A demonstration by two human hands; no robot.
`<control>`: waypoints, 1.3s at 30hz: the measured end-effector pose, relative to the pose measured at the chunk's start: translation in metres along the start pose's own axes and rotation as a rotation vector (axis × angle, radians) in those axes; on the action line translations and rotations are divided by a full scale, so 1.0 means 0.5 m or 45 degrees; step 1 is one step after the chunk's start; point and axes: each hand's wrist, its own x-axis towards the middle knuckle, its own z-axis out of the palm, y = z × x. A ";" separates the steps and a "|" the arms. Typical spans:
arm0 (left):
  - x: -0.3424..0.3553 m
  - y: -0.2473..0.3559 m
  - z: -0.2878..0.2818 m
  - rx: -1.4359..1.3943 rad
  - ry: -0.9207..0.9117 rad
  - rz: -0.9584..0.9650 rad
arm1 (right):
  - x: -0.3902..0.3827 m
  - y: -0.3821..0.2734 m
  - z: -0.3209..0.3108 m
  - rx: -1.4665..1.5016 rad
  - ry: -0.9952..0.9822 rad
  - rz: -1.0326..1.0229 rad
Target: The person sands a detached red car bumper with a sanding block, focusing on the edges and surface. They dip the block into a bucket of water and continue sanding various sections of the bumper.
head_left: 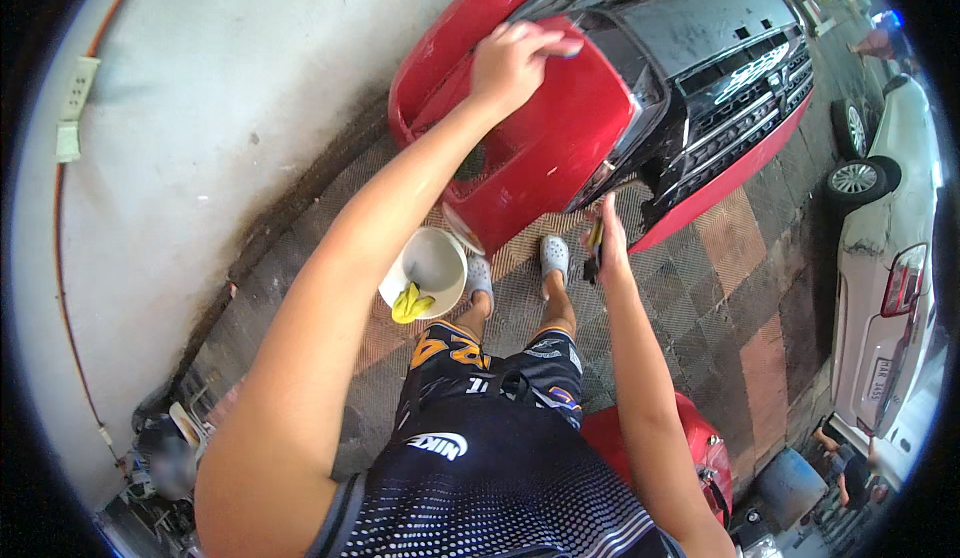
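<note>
My left hand (515,66) rests on the top of a red car bumper (545,143), fingers bent and slightly blurred. A thin bluish edge shows by its fingertips; what lies under them is hidden. Lower and to the right, my right hand (613,240) is held beside the bumper's lower corner. It grips a small yellow-and-black object (596,243), mostly hidden by the hand, whose kind I cannot make out. The bumper carries a black grille (735,103) along its right side. A white bucket (462,270) stands left of my feet, with a yellow cloth (411,304) over its rim.
A pale wall (250,78) runs along the left, with an outlet strip (73,108) and an orange cable. Underfoot are checkered floor tiles (735,233). Another red part (690,428) lies behind me on the right. Beyond are a white car (870,318), a blue drum (790,485) and people.
</note>
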 end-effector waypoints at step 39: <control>-0.099 -0.021 -0.030 -0.017 -0.113 0.389 | 0.110 0.011 0.011 -0.307 0.141 -0.085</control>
